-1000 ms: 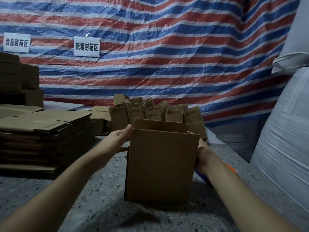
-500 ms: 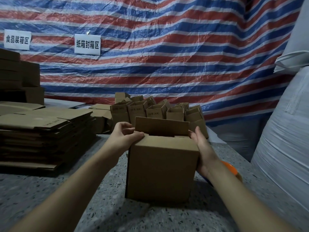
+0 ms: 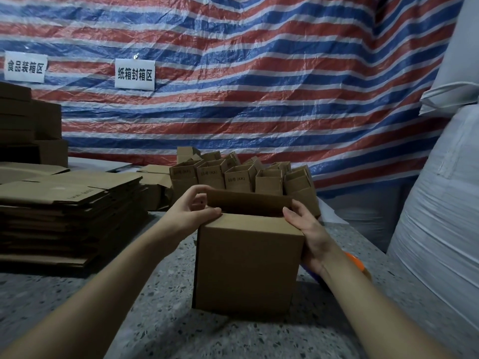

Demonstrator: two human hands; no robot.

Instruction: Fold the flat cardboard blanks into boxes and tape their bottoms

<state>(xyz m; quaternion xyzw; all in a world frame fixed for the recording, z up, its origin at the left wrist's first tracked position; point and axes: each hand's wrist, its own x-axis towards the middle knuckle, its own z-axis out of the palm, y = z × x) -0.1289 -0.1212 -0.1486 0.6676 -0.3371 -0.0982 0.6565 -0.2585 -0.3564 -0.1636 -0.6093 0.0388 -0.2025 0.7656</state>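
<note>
Brown box; red-blue-white striped tarp

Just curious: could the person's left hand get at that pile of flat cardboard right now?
Probably yes. The pile of flat blanks sits to the left, nothing between, but the left hand is busy gripping the box.

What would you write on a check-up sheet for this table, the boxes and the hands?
Surface: speckled stone table, box standing on it.
Job's things: cardboard box upright, near flap folded down, far flap standing; flat blanks stacked at left; folded boxes clustered behind.
Clutter: orange object behind the right wrist, mostly hidden.
Hands: left hand grips the box's top left corner; right hand holds its right side.
Cables: nothing seen.
Surroundings: striped tarp with two signs; white sack at right.
</note>
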